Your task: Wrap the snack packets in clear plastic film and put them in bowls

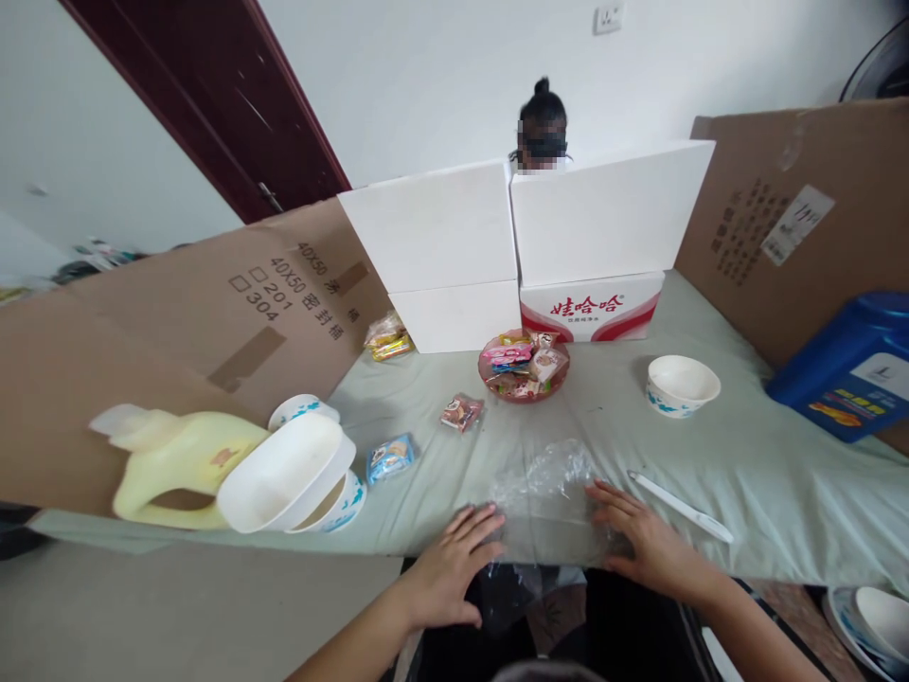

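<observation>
A clear plastic bag (546,483) lies crumpled on the cloth-covered table at its front edge, part of it hanging over. My left hand (461,559) rests at its left side, fingers spread. On its right side my right hand (643,535) touches the plastic with fingers stretched out. To the right of that hand lies a white pen-like tool (682,507). Beyond the bag stands a pink bowl (525,391) of wrapped snacks. A brown snack packet (461,413) and a blue snack packet (390,457) lie left of the bag.
White boxes (454,227) form a wall at the back, a person (543,123) behind them. Cardboard panels (213,350) flank the table. A yellow jug (191,464) and a white oblong dish (284,474) sit left; a paper bowl (682,384) and blue bottle (845,369) sit right.
</observation>
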`<state>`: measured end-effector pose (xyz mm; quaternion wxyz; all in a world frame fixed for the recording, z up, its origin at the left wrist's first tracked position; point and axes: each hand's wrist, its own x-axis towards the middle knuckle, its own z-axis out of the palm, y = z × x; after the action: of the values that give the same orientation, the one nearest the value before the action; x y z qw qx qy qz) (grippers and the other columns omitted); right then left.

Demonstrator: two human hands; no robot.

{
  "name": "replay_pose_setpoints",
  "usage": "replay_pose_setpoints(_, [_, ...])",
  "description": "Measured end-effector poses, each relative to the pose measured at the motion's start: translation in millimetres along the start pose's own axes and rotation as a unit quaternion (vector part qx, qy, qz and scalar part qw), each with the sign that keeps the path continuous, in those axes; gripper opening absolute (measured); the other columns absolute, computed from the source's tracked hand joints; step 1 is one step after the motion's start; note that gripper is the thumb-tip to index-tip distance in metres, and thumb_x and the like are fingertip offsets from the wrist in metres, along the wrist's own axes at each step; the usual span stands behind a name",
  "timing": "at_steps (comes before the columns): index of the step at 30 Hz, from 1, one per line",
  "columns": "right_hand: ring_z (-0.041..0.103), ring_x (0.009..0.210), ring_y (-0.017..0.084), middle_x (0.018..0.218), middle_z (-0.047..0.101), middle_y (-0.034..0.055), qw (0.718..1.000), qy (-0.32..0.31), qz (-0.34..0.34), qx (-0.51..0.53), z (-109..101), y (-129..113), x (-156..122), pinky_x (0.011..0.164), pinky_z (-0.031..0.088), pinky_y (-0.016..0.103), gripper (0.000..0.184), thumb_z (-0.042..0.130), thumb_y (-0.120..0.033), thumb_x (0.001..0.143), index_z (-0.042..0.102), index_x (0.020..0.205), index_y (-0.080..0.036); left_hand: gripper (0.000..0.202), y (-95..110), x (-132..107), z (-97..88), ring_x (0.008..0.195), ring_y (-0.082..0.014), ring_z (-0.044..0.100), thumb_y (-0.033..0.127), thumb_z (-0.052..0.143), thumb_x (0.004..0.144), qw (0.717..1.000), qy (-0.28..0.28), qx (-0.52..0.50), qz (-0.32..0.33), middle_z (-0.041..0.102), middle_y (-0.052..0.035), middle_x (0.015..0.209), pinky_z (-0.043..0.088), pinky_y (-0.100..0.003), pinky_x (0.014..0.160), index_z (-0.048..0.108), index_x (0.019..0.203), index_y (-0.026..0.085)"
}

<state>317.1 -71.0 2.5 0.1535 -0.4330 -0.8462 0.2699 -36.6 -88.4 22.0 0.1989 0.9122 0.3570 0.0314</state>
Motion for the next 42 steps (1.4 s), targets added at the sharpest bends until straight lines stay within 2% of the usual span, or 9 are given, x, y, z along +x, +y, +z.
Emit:
replay_pose_setpoints(3, [0.032,0.139,0.028,0.146,0.043,0.0086,1.0,0.007,0.006,0.003,-1,5,-8,0.111,0.032,0.05,0.057,0.069,-0.024,0.071,0.056,0.126,-0.024,0.028,-3,-2,4.4,0.135,-0.0281,0.04,0.015,0.061,0.081,0.998,0.062,0.029,0.003,0.055,-0.0072,0.136,0.033,-0.052,0.11,0.063,0.107,0.026])
replay_pose_setpoints(5, [0.031,0.139,0.028,0.147,0.042,0.0089,1.0,0.001,0.012,0.003,0,9,-14,0.111,0.031,0.051,0.062,0.07,-0.024,0.07,0.053,0.13,-0.024,0.025,-3,0,5.9,0.127,-0.0238,0.049,0.008,0.049,0.086,0.994,0.107,0.022,0.007,0.065,-0.0057,0.12,0.039,-0.045,0.106,0.064,0.097,0.025])
replay_pose_setpoints(11, [0.033,0.138,0.027,0.139,0.052,0.0076,0.999,0.007,0.006,0.034,2,9,-28,0.11,0.032,0.048,0.015,0.057,-0.021,0.08,0.066,0.092,-0.022,0.016,-6,4,-1.1,0.093,-0.0204,0.065,0.017,0.043,0.091,0.977,0.199,-0.066,-0.044,0.07,-0.0069,0.099,0.051,-0.036,0.087,0.058,0.094,0.021])
replay_pose_setpoints(15, [0.045,0.13,0.025,0.126,0.061,0.0098,0.989,0.059,0.007,0.132,-3,-3,-28,0.103,0.041,0.042,0.013,0.05,-0.027,0.088,0.061,0.089,-0.022,0.017,-6,11,-6.2,0.1,-0.022,0.064,0.026,0.045,0.091,0.954,0.232,-0.178,-0.058,0.069,-0.0083,0.1,0.049,-0.034,0.089,0.061,0.089,0.02])
replay_pose_setpoints(22, [0.067,0.078,0.02,0.083,0.07,0.0069,0.912,0.212,0.139,0.321,14,1,17,0.072,0.053,0.033,0.037,0.043,-0.056,0.089,0.056,0.089,-0.021,0.019,-23,55,7.0,0.06,-0.0172,0.067,0.031,0.05,0.083,0.863,0.273,-0.294,-0.306,0.066,0.0,0.064,0.05,-0.025,0.057,0.061,0.074,0.018])
replay_pose_setpoints(29, [0.064,0.057,0.017,0.067,0.067,0.0038,0.927,0.207,0.291,0.116,21,9,61,0.058,0.046,0.027,0.026,0.032,-0.03,0.093,0.055,0.097,-0.019,0.008,-25,71,19.9,0.055,-0.014,0.064,0.012,0.052,0.08,0.858,0.286,-0.19,-0.383,0.06,0.0046,0.058,0.044,-0.022,0.058,0.053,0.08,0.02])
replay_pose_setpoints(35, [0.067,0.075,0.025,0.079,0.069,0.0142,0.931,0.185,0.316,-0.006,21,3,66,0.066,0.041,0.031,0.028,0.041,-0.019,0.089,0.054,0.113,-0.012,0.036,-19,74,10.0,0.079,-0.0217,0.067,0.012,0.06,0.079,0.865,0.22,-0.051,-0.448,0.068,-0.0063,0.083,0.048,-0.029,0.07,0.05,0.113,0.016])
replay_pose_setpoints(38, [0.067,0.077,0.024,0.08,0.069,0.0112,0.934,0.176,0.31,-0.038,22,1,63,0.067,0.041,0.03,0.03,0.043,-0.022,0.09,0.052,0.117,-0.014,0.048,-13,71,6.0,0.09,-0.0258,0.065,0.012,0.062,0.076,0.863,0.288,0.024,-0.414,0.064,-0.0138,0.103,0.05,-0.035,0.076,0.047,0.121,0.014])
replay_pose_setpoints(42, [0.066,0.075,0.022,0.077,0.068,0.0066,0.941,0.192,0.271,-0.061,26,3,60,0.065,0.041,0.029,0.033,0.044,-0.022,0.088,0.049,0.12,-0.014,0.026,7,73,9.0,0.098,-0.0253,0.06,0.009,0.052,0.081,0.872,0.445,0.124,-0.165,0.06,-0.0126,0.103,0.049,-0.039,0.085,0.057,0.105,0.016])
